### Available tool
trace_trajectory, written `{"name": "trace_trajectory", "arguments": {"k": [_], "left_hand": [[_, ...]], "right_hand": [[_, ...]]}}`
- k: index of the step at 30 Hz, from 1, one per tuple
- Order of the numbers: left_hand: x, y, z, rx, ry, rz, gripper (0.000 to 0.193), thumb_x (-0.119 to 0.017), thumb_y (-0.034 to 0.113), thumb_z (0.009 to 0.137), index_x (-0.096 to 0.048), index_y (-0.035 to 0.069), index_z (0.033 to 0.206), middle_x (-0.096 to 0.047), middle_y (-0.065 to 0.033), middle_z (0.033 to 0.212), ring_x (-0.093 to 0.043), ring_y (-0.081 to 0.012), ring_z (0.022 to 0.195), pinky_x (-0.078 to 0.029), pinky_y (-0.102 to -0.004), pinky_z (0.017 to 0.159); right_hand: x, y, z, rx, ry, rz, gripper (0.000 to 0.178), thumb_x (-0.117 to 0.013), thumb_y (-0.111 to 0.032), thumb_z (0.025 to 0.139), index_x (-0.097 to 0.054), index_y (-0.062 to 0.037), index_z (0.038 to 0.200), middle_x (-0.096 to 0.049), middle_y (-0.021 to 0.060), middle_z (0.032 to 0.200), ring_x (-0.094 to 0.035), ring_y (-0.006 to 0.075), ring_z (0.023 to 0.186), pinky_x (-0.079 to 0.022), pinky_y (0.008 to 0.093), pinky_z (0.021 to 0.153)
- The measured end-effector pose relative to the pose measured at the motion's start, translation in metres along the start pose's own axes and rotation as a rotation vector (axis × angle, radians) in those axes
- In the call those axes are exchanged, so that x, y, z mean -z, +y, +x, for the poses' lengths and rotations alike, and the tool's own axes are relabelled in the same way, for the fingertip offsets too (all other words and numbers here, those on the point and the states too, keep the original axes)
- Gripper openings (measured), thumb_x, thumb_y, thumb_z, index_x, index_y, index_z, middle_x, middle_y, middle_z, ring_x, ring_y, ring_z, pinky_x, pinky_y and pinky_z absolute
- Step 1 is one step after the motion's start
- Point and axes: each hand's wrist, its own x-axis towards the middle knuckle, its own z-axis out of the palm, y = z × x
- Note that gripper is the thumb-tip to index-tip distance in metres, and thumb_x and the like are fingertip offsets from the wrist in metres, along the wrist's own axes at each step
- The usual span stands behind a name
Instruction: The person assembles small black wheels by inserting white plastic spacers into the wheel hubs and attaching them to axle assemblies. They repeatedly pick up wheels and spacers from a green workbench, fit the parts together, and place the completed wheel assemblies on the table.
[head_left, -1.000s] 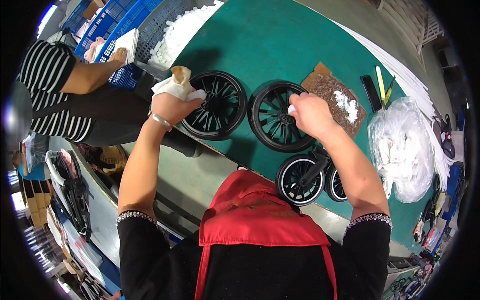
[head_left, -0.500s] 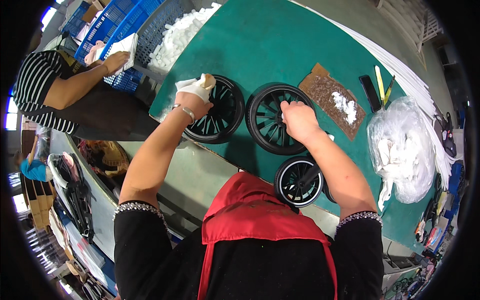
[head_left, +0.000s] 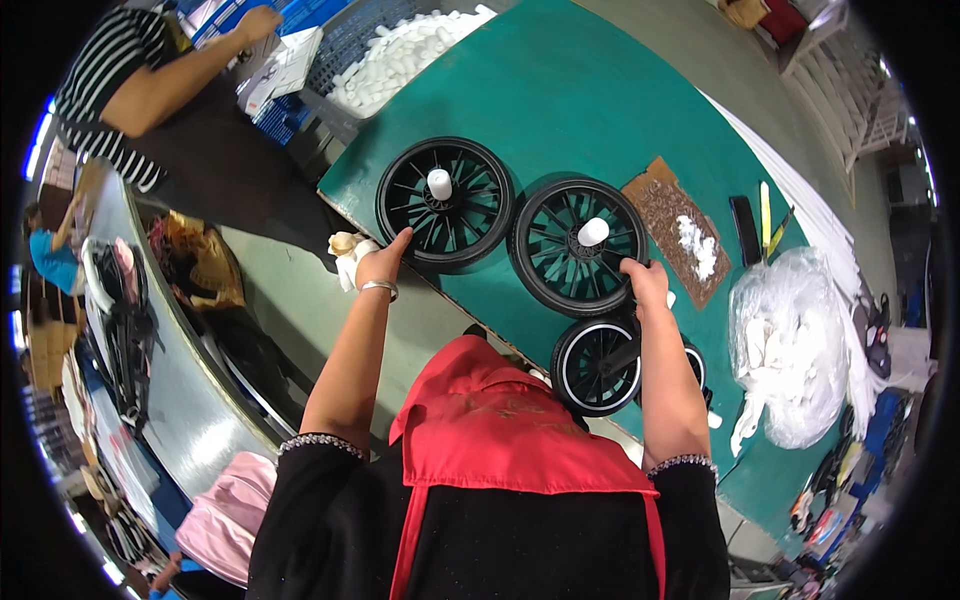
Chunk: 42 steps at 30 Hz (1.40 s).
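Two black spoked wheels lie side by side on the green table. A white cylindrical plastic piece (head_left: 439, 184) stands on the hub of the left wheel (head_left: 480, 246), and a similar white piece (head_left: 593, 232) sits on the hub of the right wheel (head_left: 530, 277). My left hand (head_left: 378, 266) is closed on a bunched white cloth (head_left: 350, 258) with a tan part, its fingertips at the left wheel's near rim. My right hand (head_left: 648, 285) grips the right wheel's rim at its right side. Below it is a pair of smaller wheels (head_left: 597, 368) on a black fork, partly behind my forearm.
A brown board (head_left: 665, 200) with white bits lies right of the wheels. Beyond it are a black phone-like object (head_left: 744, 230), a yellow-handled tool (head_left: 765, 205) and a clear plastic bag (head_left: 785, 340). A crate of white pieces (head_left: 395, 65) and a co-worker (head_left: 160, 100) are at upper left.
Both hands have come off the wheel hubs toward me, down to the rims, uncovering white pieces on both hubs. The view has shifted, and the co-worker's hand has lifted off the papers.
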Motion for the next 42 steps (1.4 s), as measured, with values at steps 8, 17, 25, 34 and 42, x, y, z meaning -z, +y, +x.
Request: {"name": "trace_trajectory", "arguments": {"k": [8,17,25,34,42], "left_hand": [[0.000,-0.016,-0.042,0.166,-0.208,-0.541,0.034,-0.077,0.034,0.075,-0.056,0.008,0.075,-0.055,0.0005,0.062,-0.048,-0.0109,0.048,-0.036,-0.0264,0.044],[-0.007,-0.013,-0.073,0.338,-0.295,-0.927,0.023,-0.074,0.030,0.079,-0.062,0.011,0.074,-0.055,0.0002,0.059,-0.046,-0.0108,0.045,-0.030,-0.0275,0.040],[0.000,-0.001,-0.078,0.233,-0.259,-0.791,0.018,-0.072,0.024,0.083,-0.067,0.008,0.088,-0.056,0.0011,0.061,-0.045,-0.0120,0.043,-0.031,-0.0310,0.039],[-0.024,0.025,-0.050,0.258,-0.396,-1.260,0.021,-0.076,0.018,0.078,-0.067,0.003,0.088,-0.063,-0.0023,0.075,-0.057,-0.0153,0.059,-0.045,-0.0294,0.054],[-0.032,0.061,-0.007,0.136,-0.433,-1.260,0.013,-0.069,0.012,0.083,-0.067,0.004,0.093,-0.068,-0.0044,0.080,-0.062,-0.0157,0.068,-0.047,-0.0280,0.058]], "right_hand": [[-0.022,-0.123,-0.138,0.473,-0.345,0.349,0.043,-0.070,-0.002,0.070,-0.054,-0.0015,0.110,-0.064,0.0051,0.086,-0.062,0.0151,0.076,-0.053,0.0293,0.069],[-0.102,-0.085,-0.210,1.366,-0.439,-0.528,0.050,-0.076,-0.014,0.064,-0.054,-0.0079,0.108,-0.059,0.0093,0.095,-0.063,0.0290,0.090,-0.052,0.0390,0.072],[-0.122,-0.088,-0.215,1.404,-0.383,-0.686,0.052,-0.075,-0.016,0.063,-0.055,-0.0054,0.110,-0.054,0.0082,0.091,-0.061,0.0270,0.082,-0.053,0.0367,0.064],[-0.123,-0.092,-0.207,1.369,-0.390,-0.769,0.046,-0.074,-0.013,0.065,-0.053,-0.0080,0.106,-0.053,0.0086,0.090,-0.061,0.0275,0.084,-0.053,0.0385,0.064],[-0.149,-0.115,-0.170,1.379,-0.261,-0.690,0.044,-0.075,-0.012,0.064,-0.051,-0.0084,0.100,-0.052,0.0088,0.090,-0.062,0.0276,0.084,-0.053,0.0392,0.060]]}}
